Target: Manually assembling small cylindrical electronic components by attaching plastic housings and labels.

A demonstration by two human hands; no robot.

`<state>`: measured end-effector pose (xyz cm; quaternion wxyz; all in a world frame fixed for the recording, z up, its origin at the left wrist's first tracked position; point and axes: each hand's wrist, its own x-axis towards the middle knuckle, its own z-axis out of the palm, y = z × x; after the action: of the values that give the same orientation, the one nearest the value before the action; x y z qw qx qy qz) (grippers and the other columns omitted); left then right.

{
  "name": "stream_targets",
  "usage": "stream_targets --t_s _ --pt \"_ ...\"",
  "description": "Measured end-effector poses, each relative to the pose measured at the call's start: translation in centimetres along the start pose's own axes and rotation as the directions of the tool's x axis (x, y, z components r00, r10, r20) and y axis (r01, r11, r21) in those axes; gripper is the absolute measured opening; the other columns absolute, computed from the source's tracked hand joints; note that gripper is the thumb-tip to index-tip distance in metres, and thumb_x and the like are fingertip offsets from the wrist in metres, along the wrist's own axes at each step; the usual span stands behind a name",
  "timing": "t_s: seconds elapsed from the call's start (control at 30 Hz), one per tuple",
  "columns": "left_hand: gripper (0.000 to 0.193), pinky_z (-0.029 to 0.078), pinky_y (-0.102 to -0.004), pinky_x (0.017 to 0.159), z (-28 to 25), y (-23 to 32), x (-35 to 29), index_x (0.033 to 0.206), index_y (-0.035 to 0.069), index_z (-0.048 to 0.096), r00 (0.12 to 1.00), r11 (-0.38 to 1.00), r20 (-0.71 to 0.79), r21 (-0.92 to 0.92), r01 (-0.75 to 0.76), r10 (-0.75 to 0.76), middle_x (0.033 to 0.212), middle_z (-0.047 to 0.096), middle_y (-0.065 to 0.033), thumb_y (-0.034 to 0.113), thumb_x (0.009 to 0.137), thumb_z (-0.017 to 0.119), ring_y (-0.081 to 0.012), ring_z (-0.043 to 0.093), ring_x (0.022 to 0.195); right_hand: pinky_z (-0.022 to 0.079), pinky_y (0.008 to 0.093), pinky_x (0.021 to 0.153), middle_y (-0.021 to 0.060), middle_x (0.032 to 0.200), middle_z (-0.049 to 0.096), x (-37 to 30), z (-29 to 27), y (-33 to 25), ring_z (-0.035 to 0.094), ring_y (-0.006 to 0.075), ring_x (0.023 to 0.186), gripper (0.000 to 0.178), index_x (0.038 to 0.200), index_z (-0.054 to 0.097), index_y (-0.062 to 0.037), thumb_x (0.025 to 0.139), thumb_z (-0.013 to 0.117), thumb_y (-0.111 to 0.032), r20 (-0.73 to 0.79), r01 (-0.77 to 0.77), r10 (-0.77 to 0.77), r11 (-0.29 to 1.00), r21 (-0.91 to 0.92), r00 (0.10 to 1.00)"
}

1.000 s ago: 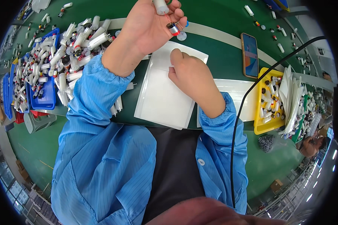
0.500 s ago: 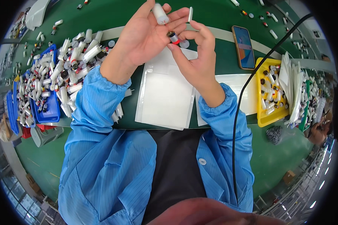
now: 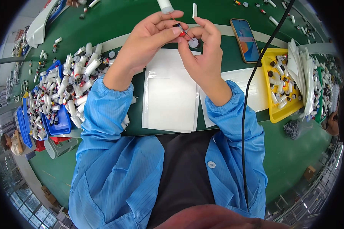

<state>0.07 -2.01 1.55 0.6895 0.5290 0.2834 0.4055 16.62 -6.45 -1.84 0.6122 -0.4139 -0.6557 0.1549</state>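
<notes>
My left hand is closed, palm turned down. Its thumb and fingers pinch a small black-and-red cylindrical part. My right hand meets it there, thumb and index fingertip closed on the same part. Past the left fingers is a white cylinder with a clear end; a thin red wire runs from it toward the pinched part. Thin dark wire reaches toward a pale round disc beside my right fingers. A flat white strip stands at the tip of a raised right finger; whether it is held I cannot tell.
A heap of white cylinders spills around a blue tray at left. White sheets in clear plastic lie before me. At right are a phone and a yellow tray of parts. A black cable hangs across the view.
My left hand has turned from an open, upward palm to a pinch on the black-and-red part. The white cylinder has gone from that palm to beyond its fingers.
</notes>
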Motion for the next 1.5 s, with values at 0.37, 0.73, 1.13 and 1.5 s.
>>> stream_targets --t_s 0.37,0.73,1.13,1.5 --pt "0.039 0.055 -0.0284 0.091 0.5 0.5 -0.1 0.138 -0.001 0.05 0.997 0.994 -0.07 -0.113 0.013 -0.021 0.112 0.067 -0.009 0.0 0.1 0.06 -0.0166 0.067 0.103 0.052 0.0263 0.084 0.0079 0.102 0.067 0.9 -1.3 0.2 0.063 0.0115 0.091 0.022 0.111 0.063 0.0027 0.091 0.07 0.004 0.006 -0.154 0.173 0.864 0.479 0.985" --pt "0.044 0.053 -0.026 0.093 -0.1 -0.1 0.0 0.141 -0.002 0.048 0.998 0.999 0.068 -0.043 -0.005 0.008 0.115 0.066 -0.0086 -0.005 0.098 0.059 -0.0137 0.066 0.105 0.048 0.0207 0.068 0.0074 0.091 0.072 2.2 -3.1 1.2 0.062 0.0088 0.074 0.014 0.103 0.068 0.0026 0.092 0.07 -0.005 0.312 -0.497 0.394 0.57 0.654 0.864" --pt "0.045 0.053 -0.0269 0.095 0.3 0.1 0.0 0.142 -0.003 0.049 0.998 1.0 0.062 0.023 0.008 -0.01 0.123 0.066 -0.0119 -0.007 0.098 0.058 -0.0147 0.065 0.109 0.052 0.0185 0.073 0.0071 0.094 0.073 1.8 -2.4 0.7 0.067 0.008 0.084 0.014 0.102 0.069 0.0031 0.091 0.073 -0.005 0.261 -0.5 0.428 0.695 0.517 0.865" --pt "0.046 0.054 -0.0279 0.096 -0.3 -0.6 0.1 0.144 -0.005 0.048 0.996 0.997 0.091 -0.075 0.018 -0.011 0.125 0.068 -0.0149 0.001 0.1 0.062 -0.0166 0.067 0.11 0.054 0.0192 0.071 0.0067 0.093 0.073 1.8 -2.3 0.1 0.067 0.0086 0.082 0.013 0.1 0.069 0.003 0.09 0.074 -0.004 0.212 -0.427 0.371 0.799 0.423 0.904"
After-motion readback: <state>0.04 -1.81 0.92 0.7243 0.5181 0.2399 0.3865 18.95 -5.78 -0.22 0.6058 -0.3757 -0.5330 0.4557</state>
